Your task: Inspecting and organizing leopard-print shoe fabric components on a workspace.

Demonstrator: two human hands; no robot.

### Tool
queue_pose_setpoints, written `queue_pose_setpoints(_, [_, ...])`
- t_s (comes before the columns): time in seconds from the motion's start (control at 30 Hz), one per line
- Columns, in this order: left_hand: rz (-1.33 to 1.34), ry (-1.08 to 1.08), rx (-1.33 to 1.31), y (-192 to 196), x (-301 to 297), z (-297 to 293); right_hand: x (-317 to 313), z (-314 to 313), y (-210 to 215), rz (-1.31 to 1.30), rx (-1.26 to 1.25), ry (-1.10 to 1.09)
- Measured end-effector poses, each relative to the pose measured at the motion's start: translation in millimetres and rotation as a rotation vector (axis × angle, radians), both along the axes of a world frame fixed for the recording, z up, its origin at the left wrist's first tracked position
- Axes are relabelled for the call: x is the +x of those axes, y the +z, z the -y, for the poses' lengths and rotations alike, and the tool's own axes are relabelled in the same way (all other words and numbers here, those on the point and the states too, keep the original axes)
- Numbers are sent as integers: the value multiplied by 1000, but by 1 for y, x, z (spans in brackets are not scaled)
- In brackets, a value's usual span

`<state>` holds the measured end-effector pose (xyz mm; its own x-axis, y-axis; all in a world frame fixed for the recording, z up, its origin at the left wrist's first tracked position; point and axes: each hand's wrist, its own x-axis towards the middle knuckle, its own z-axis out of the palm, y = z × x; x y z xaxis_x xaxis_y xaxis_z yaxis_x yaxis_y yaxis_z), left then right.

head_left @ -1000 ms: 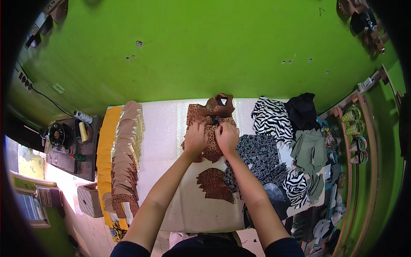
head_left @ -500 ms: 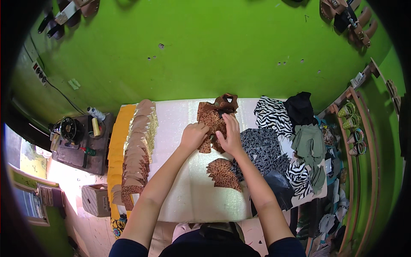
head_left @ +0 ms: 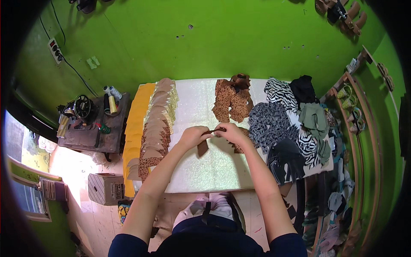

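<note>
**Both hands closed on one brown cut piece at table centre**

Left hand (head_left: 193, 136) and right hand (head_left: 229, 132) meet just above the middle of the white work table (head_left: 201, 171). The fingers of each are curled shut, pinching the upper edge of a small brown cut piece (head_left: 203, 146) between them. The piece hangs from the fingertips, its lower part against the table surface; whether it rests flat cannot be told. The forearms enter from six o'clock and converge on the piece.

Surroundings, taken from the hands:
- At twelve to one o'clock, a heap of leopard-print pieces (head_left: 232, 99) lies on the far side of the table, apart from the hands.
- At four o'clock, just beside the right wrist, a further leopard-print piece (head_left: 240, 147) is partly hidden by the forearm.
- At nine o'clock, a long overlapped row of tan cut pieces (head_left: 156, 124) runs along the table's left edge, with a stack of yellow sheets (head_left: 136, 128) beyond it.
- At three o'clock, zebra-print fabric (head_left: 278, 92), dark patterned fabric (head_left: 267, 124) and grey-green cloth (head_left: 312, 118) are piled at the right end.
- Further out at nine o'clock, a sewing machine (head_left: 81, 107) stands on a dark side table, thread cones (head_left: 110, 95) beside it.
- At eight o'clock, a cardboard box (head_left: 105, 188) sits on the floor.

Backdrop is a green wall (head_left: 214, 38).
</note>
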<state>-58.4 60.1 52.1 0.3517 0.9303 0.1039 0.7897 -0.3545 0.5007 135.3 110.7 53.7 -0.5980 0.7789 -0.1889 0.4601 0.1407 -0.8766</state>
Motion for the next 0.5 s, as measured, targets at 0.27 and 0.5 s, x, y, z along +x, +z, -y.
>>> queue_pose_setpoints(0.27, [557,245,-447,-53,-3,50,19,54,-56,-123,-141,-249])
queue_pose_setpoints(0.5, [431,409,-329,-92,23,71,14,83,-95,36,280,-362])
